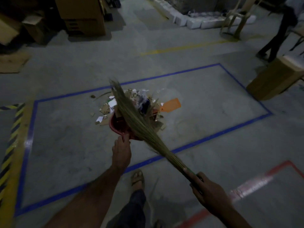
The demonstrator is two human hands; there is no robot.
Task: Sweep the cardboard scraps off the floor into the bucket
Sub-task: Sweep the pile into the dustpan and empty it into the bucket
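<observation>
A pile of cardboard scraps (105, 109) and torn paper lies on the grey floor inside a blue taped rectangle. A red bucket (115, 127) lies tipped on its side at the near edge of the pile, its mouth facing the scraps. My left hand (121, 150) grips the bucket's near rim. My right hand (209, 191) holds the handle of a grass broom (136, 122), whose bristles reach across the bucket mouth and over the pile. An orange flat plastic piece (171, 105) lies at the pile's right side.
Cardboard boxes (82, 15) stand at the far left, another box (276, 78) at the right. White blocks (195, 22) line the back. A person's legs (276, 38) are at the far right. My sandalled foot (137, 178) is near the blue tape (29, 145).
</observation>
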